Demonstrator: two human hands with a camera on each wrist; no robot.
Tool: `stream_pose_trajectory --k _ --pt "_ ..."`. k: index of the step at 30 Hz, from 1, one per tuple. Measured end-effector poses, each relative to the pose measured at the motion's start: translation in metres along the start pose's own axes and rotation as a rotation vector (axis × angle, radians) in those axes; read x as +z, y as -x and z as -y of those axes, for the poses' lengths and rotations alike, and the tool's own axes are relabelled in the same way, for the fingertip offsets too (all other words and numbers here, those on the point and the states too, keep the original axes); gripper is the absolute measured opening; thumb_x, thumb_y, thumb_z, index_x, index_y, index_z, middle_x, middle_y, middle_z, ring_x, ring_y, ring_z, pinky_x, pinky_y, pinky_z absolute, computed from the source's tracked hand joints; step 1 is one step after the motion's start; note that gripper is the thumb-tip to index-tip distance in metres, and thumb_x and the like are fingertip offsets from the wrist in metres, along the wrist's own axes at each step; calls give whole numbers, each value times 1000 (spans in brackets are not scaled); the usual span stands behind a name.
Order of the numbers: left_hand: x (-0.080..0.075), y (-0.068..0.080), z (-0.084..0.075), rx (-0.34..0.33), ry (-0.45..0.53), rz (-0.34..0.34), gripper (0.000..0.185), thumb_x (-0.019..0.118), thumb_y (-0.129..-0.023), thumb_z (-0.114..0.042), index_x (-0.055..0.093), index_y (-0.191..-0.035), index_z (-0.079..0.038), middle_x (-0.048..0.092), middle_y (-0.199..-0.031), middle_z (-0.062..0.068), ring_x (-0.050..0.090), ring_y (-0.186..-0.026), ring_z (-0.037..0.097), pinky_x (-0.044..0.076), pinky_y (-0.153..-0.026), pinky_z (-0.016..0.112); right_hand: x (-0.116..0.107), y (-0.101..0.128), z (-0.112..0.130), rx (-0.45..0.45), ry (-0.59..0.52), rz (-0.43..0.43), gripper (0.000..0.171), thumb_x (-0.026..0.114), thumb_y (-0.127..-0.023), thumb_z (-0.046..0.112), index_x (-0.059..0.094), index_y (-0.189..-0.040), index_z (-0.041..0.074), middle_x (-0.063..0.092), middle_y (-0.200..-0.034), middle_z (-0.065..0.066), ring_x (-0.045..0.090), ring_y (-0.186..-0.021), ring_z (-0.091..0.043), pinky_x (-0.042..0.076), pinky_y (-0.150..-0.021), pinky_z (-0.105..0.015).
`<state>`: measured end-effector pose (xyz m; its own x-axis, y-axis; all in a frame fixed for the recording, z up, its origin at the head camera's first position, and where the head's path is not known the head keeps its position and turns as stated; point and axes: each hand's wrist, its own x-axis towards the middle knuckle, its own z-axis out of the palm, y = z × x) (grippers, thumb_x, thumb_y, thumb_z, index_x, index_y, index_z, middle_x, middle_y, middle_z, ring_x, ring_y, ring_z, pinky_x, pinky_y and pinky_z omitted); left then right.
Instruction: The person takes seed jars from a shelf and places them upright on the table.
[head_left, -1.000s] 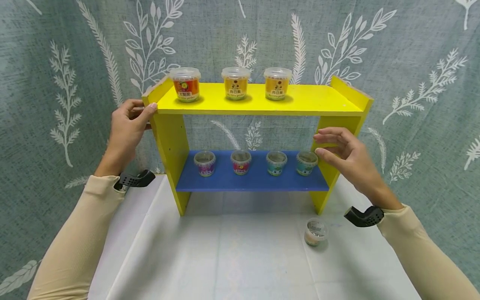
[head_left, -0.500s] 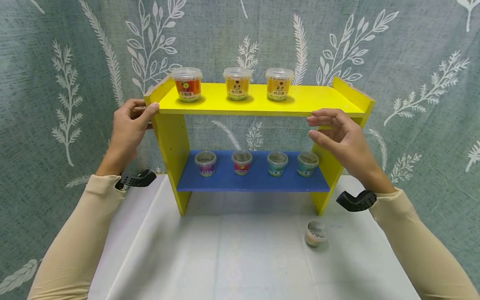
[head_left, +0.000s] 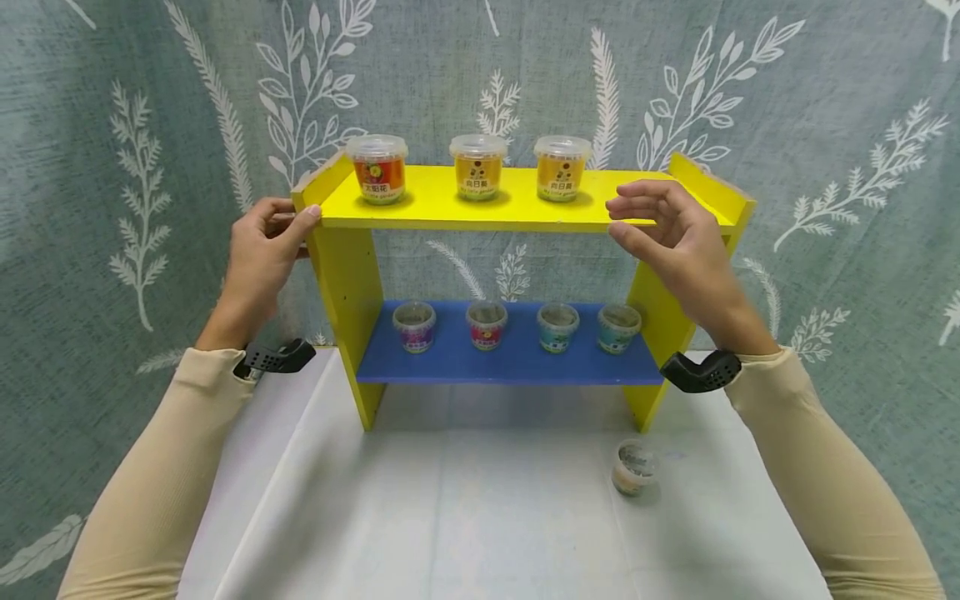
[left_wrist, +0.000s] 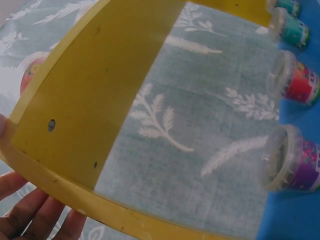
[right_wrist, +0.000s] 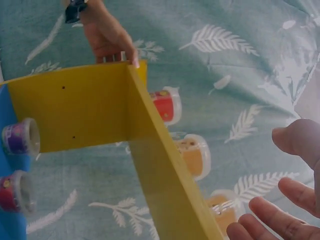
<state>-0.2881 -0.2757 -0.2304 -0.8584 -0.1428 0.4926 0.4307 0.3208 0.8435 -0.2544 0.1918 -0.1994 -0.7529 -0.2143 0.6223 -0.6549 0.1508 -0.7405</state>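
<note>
Loose cup: a small lidded cup (head_left: 633,468) stands alone on the white table (head_left: 480,517), nearest the viewer and well below the right fingertips, touched by neither hand.
Right hand: the right hand (head_left: 678,242) hovers at the front edge of the yellow shelf (head_left: 510,208), fingers spread and lightly bent, holding nothing; from the head view I cannot quite tell whether the fingertips touch the board.
Left hand: the left hand (head_left: 262,250) grips the shelf's left end, thumb on the top edge, fingers wrapped behind the side panel (left_wrist: 85,100).
Step in hand: bracing the shelf, I judge; one end is held, the other not yet taken.
Next move: it likely calls for the right fingers to close on the right end, level with the left.
In the way: three orange cups (head_left: 478,167) stand beyond the right fingertips on the top board; any tilt could tip them.
Below: four small cups (head_left: 517,325) sit in a row on the blue board (head_left: 510,362), under both hands.
Behind: a leaf-print curtain (head_left: 825,100) hangs just behind the shelf.
</note>
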Motion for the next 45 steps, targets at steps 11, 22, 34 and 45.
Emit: stream_pose_trajectory --k 11,22,34,45 --pt "0 -1 -1 -5 -20 -3 45 66 -100 -42 58 -135 -14 63 -118 -2 62 -106 16 54 -86 25 7 -26 3 41 -20 -4 49 76 -95 19 56 -138 9 58 -134 -18 54 -125 -26 51 -97 -24" --pt "2 -1 -1 -7 -20 0 47 66 -101 -42 57 -136 -13 62 -118 -2 61 -106 15 53 -86 25 7 -53 0 102 -8 -48 52 78 -94 22 55 -139 13 56 -138 -12 51 -128 -24 49 -97 -29" --pt "2 0 -1 -4 -26 -5 47 66 -101 -42 58 -135 -12 62 -117 -2 62 -105 16 53 -84 24 13 -75 -2 238 124 -37 75 77 -93 39 37 -154 23 50 -144 -10 49 -130 -24 43 -108 -47" --pt "1 0 -2 -10 -29 -4 47 66 -101 -43 58 -135 -13 62 -118 -1 61 -105 17 53 -85 25 15 -102 -5 360 139 -23 78 74 -94 42 33 -157 20 41 -154 -12 49 -136 -26 41 -114 -41"
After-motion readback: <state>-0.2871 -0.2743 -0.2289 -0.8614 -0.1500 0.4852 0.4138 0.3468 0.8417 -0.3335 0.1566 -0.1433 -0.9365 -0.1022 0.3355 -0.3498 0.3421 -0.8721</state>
